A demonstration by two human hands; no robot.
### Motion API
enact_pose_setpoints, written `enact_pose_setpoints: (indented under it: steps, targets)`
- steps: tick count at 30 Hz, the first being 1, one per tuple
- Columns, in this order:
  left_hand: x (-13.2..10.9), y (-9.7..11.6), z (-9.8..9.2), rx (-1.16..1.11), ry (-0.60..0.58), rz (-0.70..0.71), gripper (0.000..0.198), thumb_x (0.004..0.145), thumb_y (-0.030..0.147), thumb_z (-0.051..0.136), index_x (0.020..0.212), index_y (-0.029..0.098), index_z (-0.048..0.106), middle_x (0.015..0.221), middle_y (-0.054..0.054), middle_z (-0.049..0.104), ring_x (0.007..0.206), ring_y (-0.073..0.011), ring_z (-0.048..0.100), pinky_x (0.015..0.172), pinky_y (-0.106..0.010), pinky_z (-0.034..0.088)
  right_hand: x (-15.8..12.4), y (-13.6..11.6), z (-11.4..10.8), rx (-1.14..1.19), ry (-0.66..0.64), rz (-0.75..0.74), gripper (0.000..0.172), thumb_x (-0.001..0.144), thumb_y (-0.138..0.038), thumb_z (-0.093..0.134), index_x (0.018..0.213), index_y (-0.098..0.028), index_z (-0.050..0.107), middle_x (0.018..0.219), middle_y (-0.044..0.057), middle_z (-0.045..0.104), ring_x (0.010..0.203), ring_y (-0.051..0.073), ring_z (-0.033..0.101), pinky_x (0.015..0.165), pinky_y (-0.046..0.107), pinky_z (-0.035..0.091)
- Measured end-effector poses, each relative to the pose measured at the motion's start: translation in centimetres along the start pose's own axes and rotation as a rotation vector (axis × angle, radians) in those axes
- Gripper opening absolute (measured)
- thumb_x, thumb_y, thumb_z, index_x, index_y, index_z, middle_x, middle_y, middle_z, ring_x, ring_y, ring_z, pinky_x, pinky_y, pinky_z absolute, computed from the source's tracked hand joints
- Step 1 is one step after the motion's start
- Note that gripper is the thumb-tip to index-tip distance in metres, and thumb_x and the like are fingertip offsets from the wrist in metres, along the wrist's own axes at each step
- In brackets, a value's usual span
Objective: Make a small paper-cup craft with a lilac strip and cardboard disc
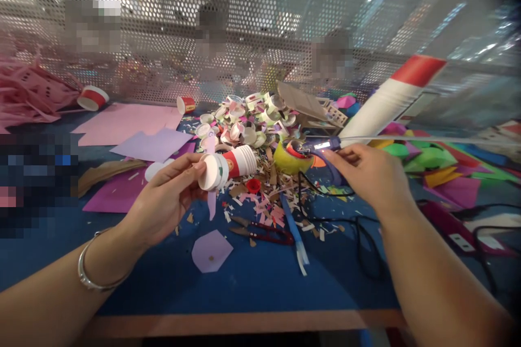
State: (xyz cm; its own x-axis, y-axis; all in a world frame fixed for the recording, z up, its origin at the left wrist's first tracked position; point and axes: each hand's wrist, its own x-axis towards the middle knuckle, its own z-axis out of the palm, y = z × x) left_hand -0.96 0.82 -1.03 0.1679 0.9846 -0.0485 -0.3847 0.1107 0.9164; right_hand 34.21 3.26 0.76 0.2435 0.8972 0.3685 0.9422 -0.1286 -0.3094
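Observation:
My left hand (158, 203) pinches a small white paper cup piece (212, 172) with lilac paper strips (211, 205) sticking out above and below it. My right hand (368, 173) is closed on a dark blue glue gun (331, 145); a clear glue stick (402, 140) runs out of its back. The gun's front end is at a yellow-green bowl (291, 161). Just behind the cup piece lies a stack of red and white paper cups (244, 161). Below are dark red-handled thread snips (264, 230) and a cut lilac paper piece (211, 251).
A pile of cut cup pieces (248, 119) lies at the back, paper scraps in front of it. Pink sheets (134, 119) are on the left. A long cup stack (386, 100) leans at right, near coloured paper shapes (431, 157). A black cable (360, 238) crosses the blue table (260, 287).

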Motion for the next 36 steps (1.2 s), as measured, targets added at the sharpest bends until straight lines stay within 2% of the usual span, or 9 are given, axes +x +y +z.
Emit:
enact_pose_setpoints:
  steps: [3, 5, 7, 10, 11, 15, 22, 30, 36]
  targets:
    - [0.0, -0.1, 0.0, 0.017, -0.019, -0.002, 0.005, 0.089, 0.022, 0.067, 0.09, 0.017, 0.068, 0.075, 0.001, 0.059, 0.063, -0.0081, 0.056, 0.054, -0.015, 0.053, -0.9, -1.0, -0.4, -0.098, 0.166, -0.008, 0.035, 0.083, -0.057, 0.065, 0.076, -0.022, 0.065, 0.068, 0.006, 0.068, 0.064, 0.024, 0.061, 0.058, 0.033, 0.038]
    - [0.0, -0.2, 0.0, 0.029, -0.04, -0.001, 0.007, 0.09, 0.023, 0.066, 0.09, 0.017, 0.069, 0.075, 0.001, 0.059, 0.063, -0.0079, 0.057, 0.054, -0.014, 0.052, -1.6, -1.9, -0.2, 0.025, 0.199, -0.086, 0.028, 0.084, -0.049, 0.067, 0.077, -0.022, 0.066, 0.065, 0.003, 0.065, 0.061, 0.02, 0.06, 0.058, 0.031, 0.041]
    - [0.0, -0.3, 0.0, 0.036, -0.053, 0.004, 0.007, 0.091, 0.023, 0.065, 0.089, 0.018, 0.07, 0.076, 0.001, 0.06, 0.065, -0.0076, 0.058, 0.055, -0.013, 0.052, -2.5, -3.0, 0.2, 0.225, 0.064, -0.225, 0.023, 0.087, -0.043, 0.066, 0.08, -0.021, 0.067, 0.065, 0.001, 0.065, 0.059, 0.016, 0.059, 0.058, 0.028, 0.043]
    - [0.0, -0.5, -0.1, 0.04, -0.056, 0.005, 0.007, 0.092, 0.023, 0.065, 0.093, 0.02, 0.072, 0.077, 0.001, 0.061, 0.068, -0.0082, 0.059, 0.057, -0.013, 0.053, -3.6, -4.6, 0.8, 0.33, -0.325, -0.469, 0.018, 0.092, -0.035, 0.061, 0.084, -0.02, 0.068, 0.072, 0.001, 0.066, 0.059, 0.013, 0.057, 0.057, 0.025, 0.043]
    - [0.0, -0.6, -0.2, 0.041, -0.058, 0.003, 0.008, 0.092, 0.023, 0.065, 0.095, 0.02, 0.072, 0.078, 0.0, 0.062, 0.069, -0.0086, 0.059, 0.057, -0.013, 0.054, -4.0, -5.0, 1.0, 0.326, -0.411, -0.541, 0.016, 0.093, -0.032, 0.06, 0.087, -0.02, 0.068, 0.075, 0.001, 0.066, 0.063, 0.013, 0.058, 0.059, 0.025, 0.044]
    - [0.1, -0.8, -0.3, 0.047, -0.074, 0.003, 0.009, 0.092, 0.023, 0.065, 0.097, 0.021, 0.073, 0.081, 0.001, 0.062, 0.07, -0.0085, 0.059, 0.058, -0.014, 0.054, -4.8, -5.9, 1.8, 0.259, -0.522, -0.706, 0.012, 0.094, -0.02, 0.056, 0.093, -0.018, 0.068, 0.084, 0.004, 0.066, 0.077, 0.016, 0.061, 0.07, 0.027, 0.045]
    - [0.0, -0.6, 0.0, 0.056, -0.05, 0.017, 0.008, 0.092, 0.023, 0.065, 0.089, 0.02, 0.072, 0.079, 0.001, 0.062, 0.069, -0.0077, 0.058, 0.056, -0.012, 0.052, -4.6, -5.9, 2.8, 0.239, -0.49, -0.737, 0.015, 0.094, -0.014, 0.052, 0.097, -0.017, 0.067, 0.089, 0.006, 0.066, 0.086, 0.019, 0.061, 0.078, 0.03, 0.045]
    - [0.0, -0.8, -0.2, 0.059, -0.07, 0.014, 0.007, 0.091, 0.024, 0.066, 0.093, 0.021, 0.072, 0.081, 0.001, 0.064, 0.07, -0.0086, 0.059, 0.058, -0.014, 0.053, -4.5, -5.4, 1.7, 0.133, -0.616, -0.72, 0.011, 0.091, -0.018, 0.056, 0.089, -0.019, 0.067, 0.088, 0.006, 0.067, 0.084, 0.02, 0.06, 0.074, 0.031, 0.045]
    - [0.1, -0.9, -0.2, 0.08, -0.079, 0.002, 0.006, 0.089, 0.026, 0.068, 0.089, 0.021, 0.071, 0.08, 0.0, 0.064, 0.068, -0.0095, 0.058, 0.057, -0.015, 0.052, -4.6, -5.4, 1.1, 0.075, -0.639, -0.687, 0.009, 0.09, -0.022, 0.059, 0.088, -0.02, 0.068, 0.088, 0.006, 0.069, 0.086, 0.023, 0.06, 0.074, 0.034, 0.044]
